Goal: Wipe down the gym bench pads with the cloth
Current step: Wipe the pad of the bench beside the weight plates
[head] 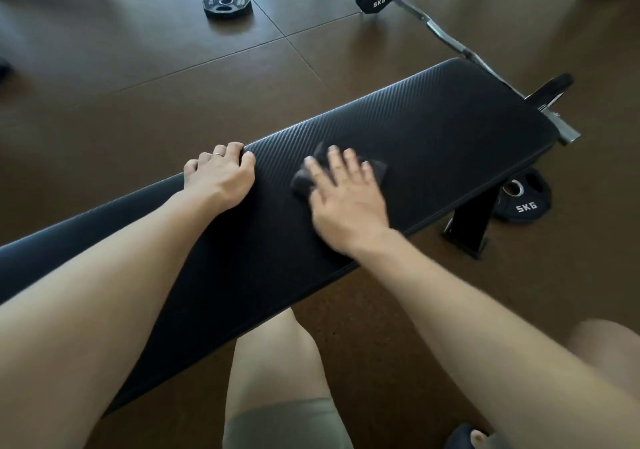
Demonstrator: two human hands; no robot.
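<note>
1. Across the middle of the view runs the bench pad (433,129), long and black with a ribbed weave, slanting from lower left to upper right; it is the tabletop for this job and the largest thing here; its surface looks uniformly dark, so no wet or dry streaks tell which stretches are already wiped.
2. Beneath it lies the brown floor (138,84), with a curled barbell (446,38) just beyond the far end of the pad, a loose weight plate (227,4) well apart at the top left, and another plate (523,200) beside the bench foot (467,230).
3. Left hand (221,174): its grip is curled over the far edge of the pad, apparently steadying the person; it holds no cloth.
4. Right hand (341,199): the grip is spread flat, fingers straight and splayed, pressing down on the cloth; the blur on the fingers suggests a stroke under way.
5. Cloth (374,168): small, dark grey and bunched, lying on the pad near its middle, mostly under the right hand's fingers.
6. Progress, as a judgement: wiping is in hand around mid-pad; the far right end and the long near-left stretch under the forearms may be left to do; how much is finished cannot be told.
</note>
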